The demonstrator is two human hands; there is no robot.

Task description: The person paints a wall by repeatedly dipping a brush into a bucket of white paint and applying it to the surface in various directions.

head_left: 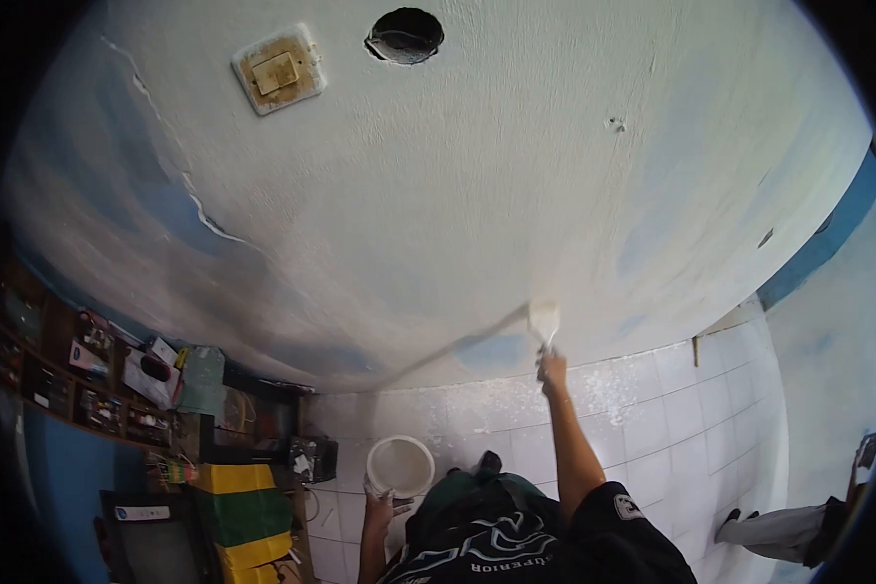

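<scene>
My right hand (552, 370) is closed round the handle of a paint brush (544, 319). The brush's wide, pale bristle end is against the lower part of the wall (438, 175), which shows thin white paint over blue patches. Low at the left, my left hand (383, 508) grips the side of a round white bucket (400, 466); what is inside looks whitish. A stained light switch (279, 72) and a dark round hole (405, 37) are higher on the wall.
Shelves with small items (97, 389) stand at the left, above a yellow and green cloth (248, 516). White floor tiles (652, 419) carry paint spots near the wall. Another person (784, 530) is at the lower right.
</scene>
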